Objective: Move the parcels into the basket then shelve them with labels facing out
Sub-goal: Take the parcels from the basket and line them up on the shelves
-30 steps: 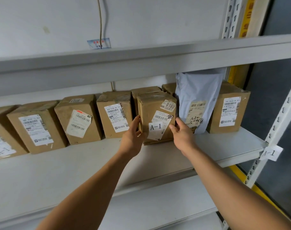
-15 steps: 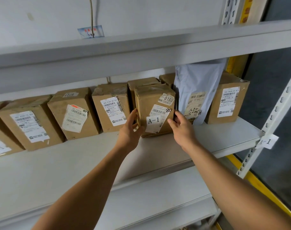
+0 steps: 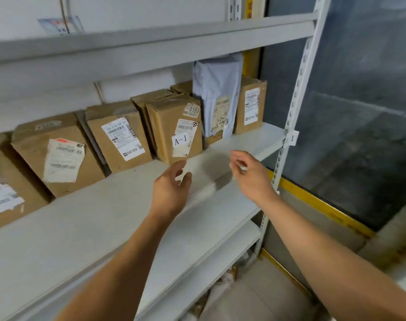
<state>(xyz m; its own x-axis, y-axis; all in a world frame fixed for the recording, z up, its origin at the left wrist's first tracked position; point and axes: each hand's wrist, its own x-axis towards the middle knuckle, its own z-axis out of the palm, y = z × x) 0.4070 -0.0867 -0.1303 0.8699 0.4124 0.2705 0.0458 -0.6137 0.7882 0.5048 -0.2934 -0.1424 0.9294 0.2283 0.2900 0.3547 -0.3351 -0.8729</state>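
Standing upright on the shelf, the A-1 parcel shows its label outward, as required. Left hand and right hand hover just before it, fingers relaxed, holding nothing.

Boxes in row on shelf; mailer bag between last two boxes at right.

Both bare forearms reach forward and up, roughly parallel. The left hand hangs in the air with fingers loosely spread and slightly curled, palm turned inward, holding nothing. The right hand floats level with it, fingers relaxed and partly bent, its grip likewise slack.
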